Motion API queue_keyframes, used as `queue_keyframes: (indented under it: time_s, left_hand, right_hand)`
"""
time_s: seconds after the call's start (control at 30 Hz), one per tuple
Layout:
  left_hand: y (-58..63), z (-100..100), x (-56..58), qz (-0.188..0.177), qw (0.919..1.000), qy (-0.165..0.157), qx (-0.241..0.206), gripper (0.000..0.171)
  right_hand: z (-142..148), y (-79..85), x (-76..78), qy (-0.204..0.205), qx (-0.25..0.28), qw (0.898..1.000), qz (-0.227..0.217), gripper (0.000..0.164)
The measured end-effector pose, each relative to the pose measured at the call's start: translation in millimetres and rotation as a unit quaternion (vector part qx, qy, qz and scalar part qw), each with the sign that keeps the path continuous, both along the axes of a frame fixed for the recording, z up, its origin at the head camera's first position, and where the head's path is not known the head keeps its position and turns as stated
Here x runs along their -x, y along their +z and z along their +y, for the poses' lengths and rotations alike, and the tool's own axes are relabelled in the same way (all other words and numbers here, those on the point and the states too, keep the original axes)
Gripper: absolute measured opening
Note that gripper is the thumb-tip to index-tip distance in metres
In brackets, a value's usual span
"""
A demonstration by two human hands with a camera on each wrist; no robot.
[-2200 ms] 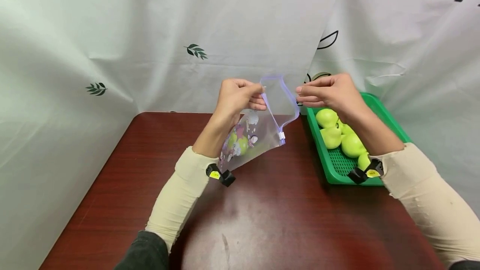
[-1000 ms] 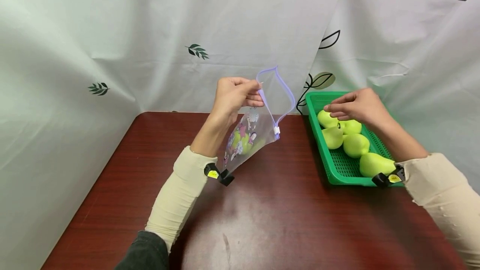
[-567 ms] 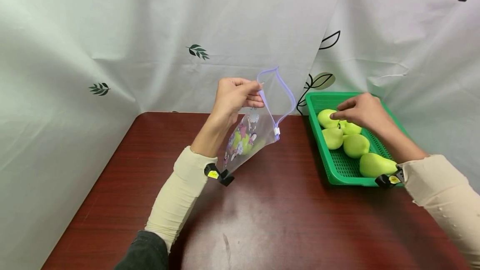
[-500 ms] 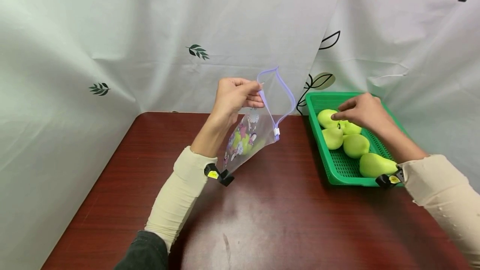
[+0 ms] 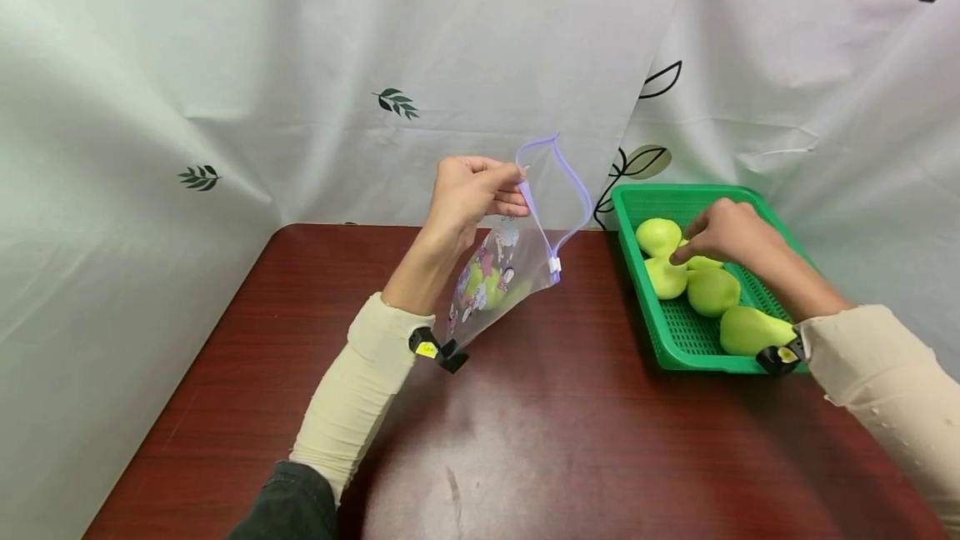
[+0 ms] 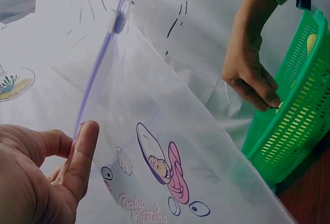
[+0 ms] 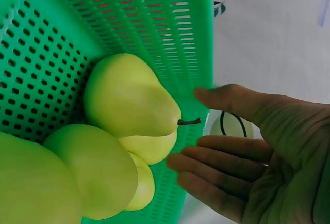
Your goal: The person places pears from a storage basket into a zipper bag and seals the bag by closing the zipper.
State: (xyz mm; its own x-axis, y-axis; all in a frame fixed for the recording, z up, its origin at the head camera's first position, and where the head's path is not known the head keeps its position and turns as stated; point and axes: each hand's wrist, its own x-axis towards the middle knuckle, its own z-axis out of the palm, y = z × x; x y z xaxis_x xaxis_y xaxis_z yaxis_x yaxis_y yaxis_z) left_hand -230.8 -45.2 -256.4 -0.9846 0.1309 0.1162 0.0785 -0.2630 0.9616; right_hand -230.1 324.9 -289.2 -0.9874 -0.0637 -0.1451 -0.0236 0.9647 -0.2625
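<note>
My left hand (image 5: 476, 186) pinches the purple zip edge of a clear printed slider bag (image 5: 525, 261), whose mouth gapes toward the right. Green-yellow fruit (image 5: 487, 286) shows through the lower part of the bag. In the left wrist view, the thumb and fingers grip the bag's purple edge, with the white slider (image 6: 113, 21) at its far end. My right hand (image 5: 738, 236) reaches over a green basket (image 5: 651, 323) of several pears (image 5: 712, 292). In the right wrist view, its thumb and fingers are spread around the stem end of one pear (image 7: 126, 95), holding nothing.
The basket stands at the back right of a dark red-brown table (image 5: 525, 423). A pale curtain (image 5: 480, 40) with leaf prints hangs close behind and beside the table. Black cameras are strapped on both wrists.
My right hand has left the bag's mouth, moved right over the basket, then lowered toward the pears with thumb and fingers spreading. My left hand keeps the bag in nearly the same place.
</note>
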Motion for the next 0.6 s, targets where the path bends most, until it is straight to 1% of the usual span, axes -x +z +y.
queue_keyframes:
  time_s: [0.1, 0.3, 0.5, 0.6]
  left_hand:
    - [-0.1, 0, -0.5, 0.001, 1.0000, -0.001, 0.001, 0.014]
    - [0.5, 1, -1.2, 0.000, 1.0000, -0.002, 0.005, 0.010]
    - [-0.2, 1, -1.2, 0.000, 0.9999, -0.001, 0.011, 0.014]
    - [-1.1, 1, -0.9, 0.001, 0.9999, -0.001, 0.012, 0.012]
  right_hand:
    - [0, -2.1, 2.8, 0.005, -0.013, 1.000, -0.021, 0.071]
    - [-3, -2.2, 6.7, 0.012, -0.037, 0.998, -0.044, 0.064]
    - [-8, -4.9, 10.3, 0.026, -0.039, 0.997, -0.058, 0.051]
    - [-8, -7.0, 11.3, 0.028, -0.028, 0.997, -0.064, 0.045]
